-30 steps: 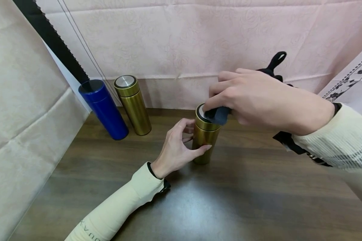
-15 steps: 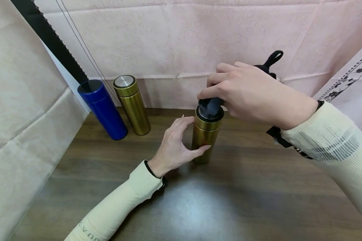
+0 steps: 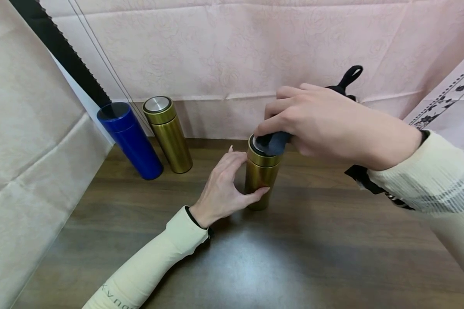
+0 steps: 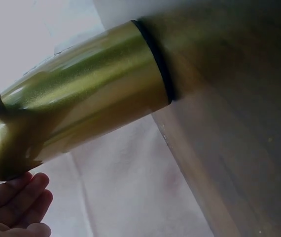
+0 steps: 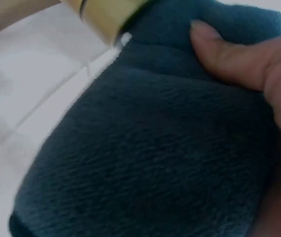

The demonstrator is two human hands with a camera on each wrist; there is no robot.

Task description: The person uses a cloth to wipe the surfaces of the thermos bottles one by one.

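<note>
A gold thermos flask (image 3: pixel 261 180) with a silver-topped lid stands upright on the wooden table. My left hand (image 3: pixel 224 189) holds it from the left, thumb across its front and fingers at its far side; the left wrist view shows the flask's lower body (image 4: pixel 106 79) and dark base rim. Over the lid, my right hand (image 3: pixel 321 122) grips a dark blue cloth (image 3: pixel 278 143), which touches the lid top and hides part of it. In the right wrist view the thumb presses into the fuzzy cloth (image 5: pixel 145 148), which hangs down in a wide flap.
To the left stand a blue thermos flask (image 3: pixel 133 141) and a second gold thermos flask (image 3: pixel 170 137), both upright. A pink patterned cloth backdrop (image 3: pixel 232 51) rises behind the table (image 3: pixel 294 249). A black toothed-edge strip (image 3: pixel 62 51) runs down the left corner.
My right hand with the cloth moved left and up off the lid's right edge, then slightly back down and right over it. The left hand stays at the gold flask.
</note>
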